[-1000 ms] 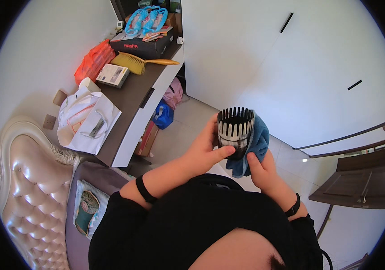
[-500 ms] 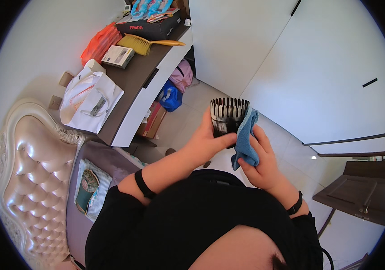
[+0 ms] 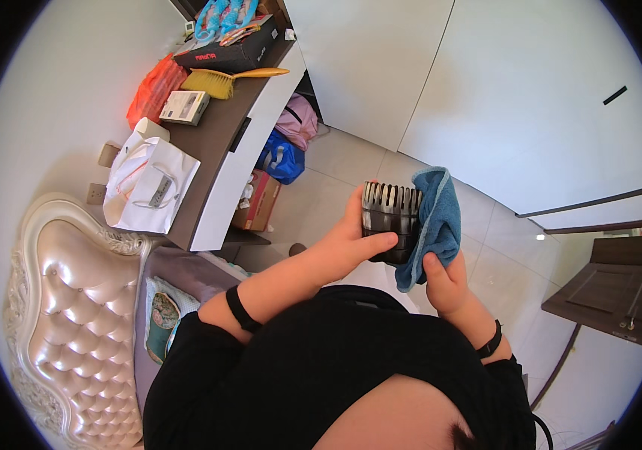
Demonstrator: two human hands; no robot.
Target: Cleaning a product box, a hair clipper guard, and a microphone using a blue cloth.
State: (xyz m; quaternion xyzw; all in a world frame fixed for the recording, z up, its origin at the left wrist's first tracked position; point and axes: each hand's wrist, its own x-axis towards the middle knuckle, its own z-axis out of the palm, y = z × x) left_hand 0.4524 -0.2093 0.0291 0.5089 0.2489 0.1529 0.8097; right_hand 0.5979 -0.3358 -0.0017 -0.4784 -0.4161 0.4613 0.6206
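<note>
In front of my chest I hold a dark, glossy, rounded object with a ring of upright slats along its top; its exact kind does not show. My left hand is closed round its left side, the thumb lying across the front. A blue cloth is in my right hand, pinched with the thumb on the near side and the other fingers mostly hidden behind the fabric. The cloth rests against the object's right side and its lower end hangs down.
A dark-topped desk at the left carries a white paper bag, a small box, a yellow-bristled brush and a red plastic bag. Below it are a blue bag and a carton. A tufted headboard stands lower left.
Both hands have come slightly nearer and to the right with the slatted object. The cloth has spread out and now stands higher along the object's right side. The view has shifted a little.
</note>
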